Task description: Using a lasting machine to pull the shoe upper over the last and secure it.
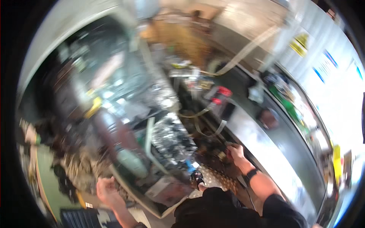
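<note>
My left hand (106, 191) hangs at the lower left, beside the pale edge of a machine bed. Its fingers look loosely bent but are smeared by motion, and I make out no object in them. In the machine bed a long brown and grey-green cylindrical part (131, 163) lies among shiny metal pieces. My right hand (235, 152), with a dark band (251, 173) on the wrist, is near the front edge of a metal-topped bench (262, 148). Blur hides whether its fingers hold anything.
A red and black object (221, 95) and a looped pale hose (208, 133) are by the bench's far end. A dark reddish item (268, 117) lies on the bench. Brown rags (81, 165) are heaped at left. My sandalled foot (198, 178) is on a speckled floor.
</note>
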Demonstrator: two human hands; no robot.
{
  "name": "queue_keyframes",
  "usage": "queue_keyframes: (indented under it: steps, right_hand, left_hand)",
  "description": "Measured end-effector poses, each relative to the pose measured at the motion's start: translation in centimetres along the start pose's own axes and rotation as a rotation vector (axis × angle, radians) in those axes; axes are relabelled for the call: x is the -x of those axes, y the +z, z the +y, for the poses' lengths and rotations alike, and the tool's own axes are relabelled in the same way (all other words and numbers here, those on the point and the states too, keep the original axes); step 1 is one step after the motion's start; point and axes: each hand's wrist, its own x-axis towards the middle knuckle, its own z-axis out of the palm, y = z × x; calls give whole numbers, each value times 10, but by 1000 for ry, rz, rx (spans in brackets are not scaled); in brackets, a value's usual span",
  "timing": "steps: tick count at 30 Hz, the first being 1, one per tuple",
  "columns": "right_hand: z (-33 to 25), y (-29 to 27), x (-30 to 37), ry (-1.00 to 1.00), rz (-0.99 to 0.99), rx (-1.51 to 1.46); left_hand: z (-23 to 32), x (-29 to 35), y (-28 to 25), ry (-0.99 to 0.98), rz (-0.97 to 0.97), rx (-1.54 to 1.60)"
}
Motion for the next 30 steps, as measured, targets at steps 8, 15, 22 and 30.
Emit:
queue_keyframes:
  steps: [8,15,22,30]
  right_hand:
    - [24,-203,-41,62,281,-330]
    - [50,-261,-167,-30,289,-1112]
    - [37,-322,-241,135,645,-1309]
    - [113,-425,1,-38,424,-1146]
  left_hand:
    - [-11,128,218,-56,-602,-110]
    - [-141,208,334,-202,-1066,-411]
    - [-212,284,496,-105,-1474,-463]
    - [-386,317,708,64,-1384,-533]
